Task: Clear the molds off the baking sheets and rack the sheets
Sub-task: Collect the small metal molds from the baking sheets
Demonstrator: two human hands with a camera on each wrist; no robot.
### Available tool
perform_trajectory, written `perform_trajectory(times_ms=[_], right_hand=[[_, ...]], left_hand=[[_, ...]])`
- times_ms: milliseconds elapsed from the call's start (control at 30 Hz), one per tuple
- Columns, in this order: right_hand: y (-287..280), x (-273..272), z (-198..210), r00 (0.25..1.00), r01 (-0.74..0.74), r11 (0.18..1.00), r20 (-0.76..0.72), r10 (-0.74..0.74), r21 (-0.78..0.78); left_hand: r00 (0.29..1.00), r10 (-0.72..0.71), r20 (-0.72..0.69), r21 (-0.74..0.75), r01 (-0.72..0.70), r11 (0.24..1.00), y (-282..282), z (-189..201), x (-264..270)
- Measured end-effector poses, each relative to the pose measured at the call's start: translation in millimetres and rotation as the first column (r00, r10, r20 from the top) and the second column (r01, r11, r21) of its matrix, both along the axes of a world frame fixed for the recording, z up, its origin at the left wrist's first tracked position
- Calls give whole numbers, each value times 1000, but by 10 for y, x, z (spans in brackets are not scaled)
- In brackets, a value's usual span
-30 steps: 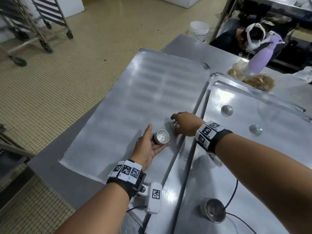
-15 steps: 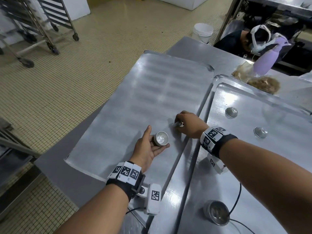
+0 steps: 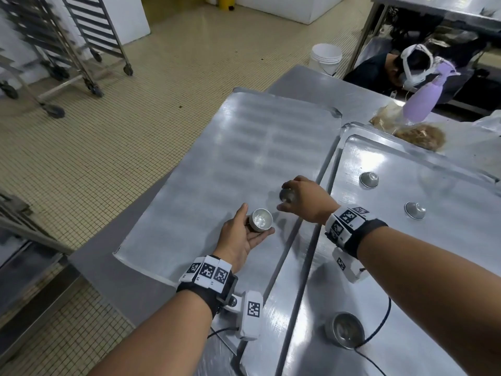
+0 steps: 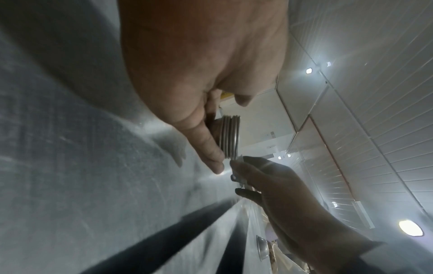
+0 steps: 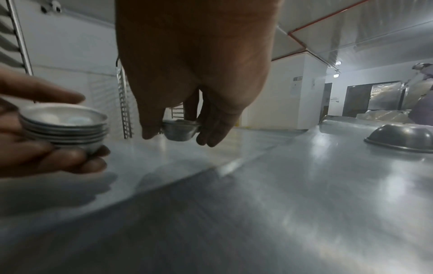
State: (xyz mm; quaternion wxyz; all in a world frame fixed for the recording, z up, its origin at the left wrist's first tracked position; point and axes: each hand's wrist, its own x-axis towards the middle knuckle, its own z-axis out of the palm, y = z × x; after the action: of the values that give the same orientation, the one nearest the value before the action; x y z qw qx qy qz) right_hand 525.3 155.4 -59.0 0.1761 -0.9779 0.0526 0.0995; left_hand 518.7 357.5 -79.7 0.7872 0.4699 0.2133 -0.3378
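My left hand (image 3: 244, 234) cradles a stack of several small round metal molds (image 3: 260, 219) (image 4: 230, 137) (image 5: 68, 126), open side up, just above the left baking sheet (image 3: 230, 158). My right hand (image 3: 301, 196) pinches one mold (image 3: 288, 196) (image 5: 180, 130) from above, lifted a little off that sheet, right beside the stack. On the right baking sheet (image 3: 406, 267) two molds lie upside down (image 3: 368, 179) (image 3: 414, 210), and one stands open side up near the front (image 3: 344, 330).
Wheeled sheet racks (image 3: 67, 36) stand on the tiled floor at the far left. A purple spray bottle (image 3: 423, 99), a bag of brown crumbs (image 3: 417, 135) and a white bucket (image 3: 326, 58) lie beyond the sheets. A person (image 3: 393, 66) crouches behind the table. A cable (image 3: 379, 327) trails over the right sheet.
My right hand has lifted the single mold off the left sheet and turned it toward the stack. My left hand holds the stack in about the same place.
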Motion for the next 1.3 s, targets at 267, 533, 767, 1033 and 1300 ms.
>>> perform_trajectory(times_ms=[267, 533, 767, 1033, 1300], right_hand=[[123, -589, 649, 967, -22, 970, 252, -42, 244], [-191, -1450, 1073, 928, -23, 983, 371, -47, 182], [-736, -2196, 1033, 943, 6, 963, 320, -95, 268], [-1932, -2639, 582, 903, 392, 911, 138, -408, 128], [-2354, -2187, 237, 917, 396, 918, 39, -396, 11]], left_hand=[[983, -11, 185, 23, 7, 1000, -231, 609, -257], [947, -42, 320, 9, 42, 999, -769, 1155, -954], [929, -141, 343, 3, 149, 989, -1209, 1177, -1523], [888, -240, 393, 138, 202, 970, -1604, 861, -1861], [854, -337, 396, 273, 241, 931, -1840, 559, -1880]])
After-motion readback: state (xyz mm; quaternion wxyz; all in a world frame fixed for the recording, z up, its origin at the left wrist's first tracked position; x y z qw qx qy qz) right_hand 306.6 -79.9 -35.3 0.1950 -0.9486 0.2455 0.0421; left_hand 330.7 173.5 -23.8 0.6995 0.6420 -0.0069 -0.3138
